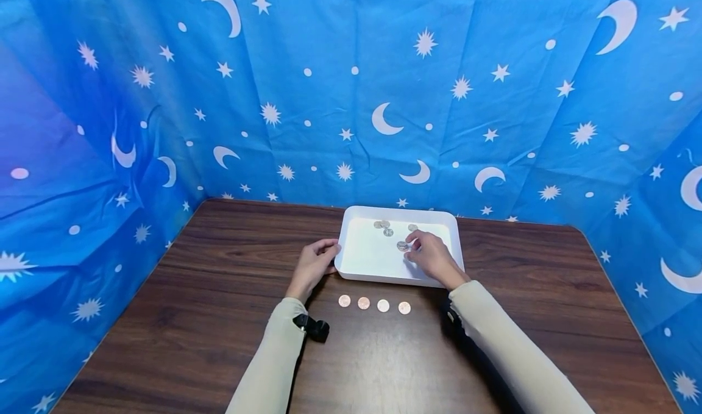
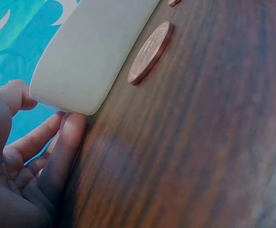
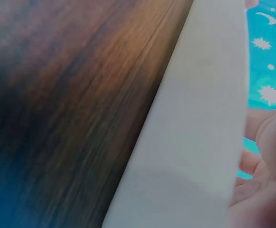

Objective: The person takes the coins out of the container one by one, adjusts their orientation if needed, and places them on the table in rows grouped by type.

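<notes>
- Reaching forward across the dark wooden table [image 1: 192, 304] with both arms, in cream sleeves [image 1: 271, 359], with a black strap [image 1: 311, 327] at the left wrist.
- Gripping the left end of the white tray [image 1: 364, 263] with the left hand [image 1: 312, 266], thumb at the rim, other fingers lower down against the wall, near the tabletop.
- Reaching over the tray's near right part with the right hand [image 1: 431, 256], bent at the fingers, thumb and forefinger apart at the tips, on either side of a silver coin [image 1: 403, 246]; impossible to tell whether pinching it or only touching, with the fingertips hidden behind the tray wall in the right wrist view.
- Inside the tray, besides that coin: a cluster of three silver coins [image 1: 388, 232] toward the back, two of them overlapping or touching, and another silver coin [image 1: 412, 227] to the right, just beyond the right fingertips.
- On the table, in front of the tray's near wall: four coins [image 1: 364, 303] in a row, spaced apart, mostly copper-coloured, the third from the left paler.
- Behind the table, a blue cloth [image 1: 329, 97] with white moons and stars.
</notes>
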The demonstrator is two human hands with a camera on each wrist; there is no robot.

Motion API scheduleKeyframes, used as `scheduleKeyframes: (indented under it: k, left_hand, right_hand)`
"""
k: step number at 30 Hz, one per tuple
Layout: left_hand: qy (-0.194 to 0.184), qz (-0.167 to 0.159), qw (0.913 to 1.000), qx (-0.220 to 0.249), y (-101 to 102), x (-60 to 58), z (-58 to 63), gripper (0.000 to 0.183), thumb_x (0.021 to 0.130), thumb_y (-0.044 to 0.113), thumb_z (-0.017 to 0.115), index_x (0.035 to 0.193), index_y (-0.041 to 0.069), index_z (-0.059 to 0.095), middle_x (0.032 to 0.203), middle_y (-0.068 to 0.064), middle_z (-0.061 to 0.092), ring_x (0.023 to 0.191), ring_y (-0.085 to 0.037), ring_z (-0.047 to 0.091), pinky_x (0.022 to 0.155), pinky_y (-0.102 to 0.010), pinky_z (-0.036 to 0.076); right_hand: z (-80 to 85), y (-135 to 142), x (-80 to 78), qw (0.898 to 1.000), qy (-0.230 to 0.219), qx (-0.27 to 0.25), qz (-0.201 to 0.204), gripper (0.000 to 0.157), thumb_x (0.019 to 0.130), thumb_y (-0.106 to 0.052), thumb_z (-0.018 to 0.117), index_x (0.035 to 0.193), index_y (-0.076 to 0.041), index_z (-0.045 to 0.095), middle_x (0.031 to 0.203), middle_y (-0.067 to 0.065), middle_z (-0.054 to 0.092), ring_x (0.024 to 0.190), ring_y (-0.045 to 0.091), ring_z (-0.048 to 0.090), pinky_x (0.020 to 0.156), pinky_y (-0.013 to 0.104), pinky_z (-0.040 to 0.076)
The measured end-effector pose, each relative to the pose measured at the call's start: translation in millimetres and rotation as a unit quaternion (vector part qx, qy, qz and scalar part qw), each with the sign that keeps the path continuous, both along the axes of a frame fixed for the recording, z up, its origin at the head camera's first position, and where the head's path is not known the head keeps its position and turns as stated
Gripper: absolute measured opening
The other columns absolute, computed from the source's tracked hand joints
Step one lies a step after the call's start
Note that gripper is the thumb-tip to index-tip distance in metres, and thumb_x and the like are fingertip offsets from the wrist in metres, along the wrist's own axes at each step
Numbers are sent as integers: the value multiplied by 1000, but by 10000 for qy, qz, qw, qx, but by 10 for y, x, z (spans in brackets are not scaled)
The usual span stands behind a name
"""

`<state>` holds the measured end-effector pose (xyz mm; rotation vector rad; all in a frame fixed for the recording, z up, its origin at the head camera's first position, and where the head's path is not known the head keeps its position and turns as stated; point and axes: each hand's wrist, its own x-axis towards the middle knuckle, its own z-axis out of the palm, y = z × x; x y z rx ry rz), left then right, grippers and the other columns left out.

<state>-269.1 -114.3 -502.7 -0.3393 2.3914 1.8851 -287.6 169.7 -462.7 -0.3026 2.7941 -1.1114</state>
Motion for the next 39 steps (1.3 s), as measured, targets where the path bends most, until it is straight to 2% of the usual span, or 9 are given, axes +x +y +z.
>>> scheduleKeyframes:
  k: [5, 11, 18, 25, 29, 33, 39]
  left_hand:
    - [25, 12, 10000, 17, 5, 3, -5, 34, 104, 23, 67, 133, 6, 71, 118, -15, 68, 96, -19, 66, 70, -22, 60]
    - [-33, 50, 10000, 7, 0, 14, -36, 36, 104, 24, 67, 135, 6, 70, 121, -16, 68, 99, -20, 65, 70, -22, 60]
    - [-5, 102, 9999, 41, -3, 17, -43, 35, 104, 24, 67, 134, 7, 71, 120, -15, 68, 97, -19, 65, 70, -23, 60]
    - [79, 34, 9999, 81, 12, -8, -23, 34, 104, 22, 67, 134, 5, 70, 119, -17, 68, 95, -18, 66, 69, -22, 60]
    - [91, 18, 9999, 54, 19, -1, -2, 34, 104, 22, 66, 134, 5, 70, 119, -17, 68, 94, -18, 66, 69, -21, 60]
    - [92, -21, 9999, 64, 19, 1, 9, 34, 105, 22, 66, 134, 5, 70, 119, -16, 68, 94, -18, 66, 69, -21, 60]
    - [86, 0, 9999, 74, 16, 3, -3, 34, 104, 22, 67, 134, 5, 70, 119, -16, 69, 92, -16, 66, 69, -21, 59]
  right_hand:
    - [-61, -41, -106, 9995, -217, 197, -76, 30, 94, -2, 75, 123, 3, 68, 97, 15, 68, 84, 26, 60, 77, 39, 52]
    - [-111, -87, -177, 9982, -426, 400, -101, 28, 96, -9, 76, 124, -5, 73, 102, 14, 71, 88, 26, 62, 80, 43, 54]
    - [-112, -107, -201, 9982, -353, 480, -75, 20, 94, -9, 79, 114, -8, 77, 99, 12, 70, 86, 26, 61, 78, 42, 53]
    - [-114, -72, -190, 9989, -4, 470, 28, 17, 92, -6, 80, 106, -4, 71, 104, 15, 67, 94, 30, 61, 88, 48, 55]
    - [-124, -56, -177, 9986, 112, 507, 80, 16, 93, -8, 79, 103, -3, 67, 97, 13, 66, 88, 27, 61, 81, 44, 55]
    - [-136, -27, -152, 9986, 68, 509, 125, 16, 96, -11, 78, 104, -6, 65, 89, 9, 67, 78, 22, 58, 70, 36, 49]
    - [-139, 2, -121, 9988, 63, 439, 204, 16, 96, -9, 77, 101, -6, 63, 86, 9, 63, 78, 22, 55, 68, 32, 44]
